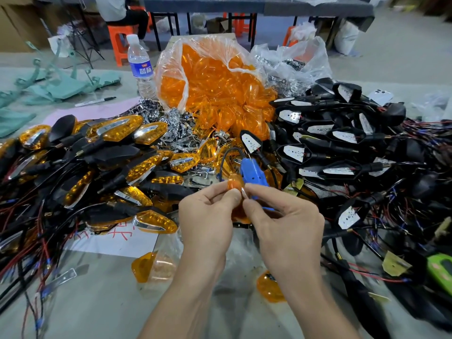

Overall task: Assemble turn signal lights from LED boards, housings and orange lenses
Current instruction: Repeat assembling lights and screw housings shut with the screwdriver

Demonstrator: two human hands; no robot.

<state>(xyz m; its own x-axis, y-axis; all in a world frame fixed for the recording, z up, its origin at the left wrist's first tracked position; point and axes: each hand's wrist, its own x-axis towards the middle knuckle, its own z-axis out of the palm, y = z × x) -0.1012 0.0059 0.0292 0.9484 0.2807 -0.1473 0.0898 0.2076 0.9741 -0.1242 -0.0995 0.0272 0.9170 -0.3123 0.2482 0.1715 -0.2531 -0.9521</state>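
Both hands pinch one orange lens [236,184] between them, over the middle of the table [97,302]: the left hand [208,216] holds it with thumb and fingertips, and the right hand [286,223] nips its near edge, perhaps with a thin chrome piece, too small to tell. The step looks best done by seating parts square, fingertips kept on the edges. Counted: one lens in hand, two loose lenses [144,266] near the wrists, one open bag of lenses [195,69], one blue tool [252,171]; finished lights [115,133] at left and black housings [392,111] with white LED boards [294,152] at right lie in heaps beyond counting.
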